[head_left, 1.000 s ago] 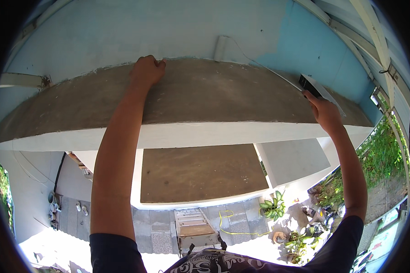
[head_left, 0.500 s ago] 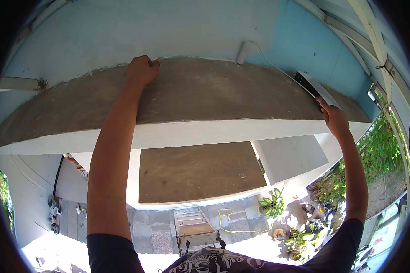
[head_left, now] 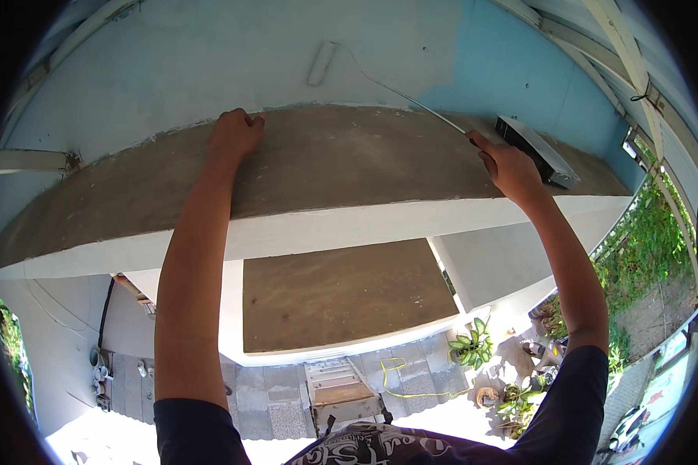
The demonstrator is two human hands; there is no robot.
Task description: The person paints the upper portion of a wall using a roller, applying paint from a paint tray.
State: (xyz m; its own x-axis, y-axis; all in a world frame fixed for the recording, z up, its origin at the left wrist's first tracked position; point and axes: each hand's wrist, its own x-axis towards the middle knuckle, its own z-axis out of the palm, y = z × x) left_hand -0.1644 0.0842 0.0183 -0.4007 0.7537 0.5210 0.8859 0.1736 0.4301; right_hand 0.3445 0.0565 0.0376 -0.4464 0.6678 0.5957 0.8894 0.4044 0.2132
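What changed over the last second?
Roller shifted right and down the wall, then left and up it; the right hand went right, then left with it. No visible grab or release. Unchanged: right hand's grip on the roller, left hand at the ledge's back edge.

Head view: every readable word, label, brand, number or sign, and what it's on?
Shirt: pale lettering on dark cloth, partly cut off by the lower edge; wording not copied out here.
Black box: small pale marks near its far end, too small to read.
Pale panel, lower right: coloured marks, too blurred to call text.
Roller: none visible.
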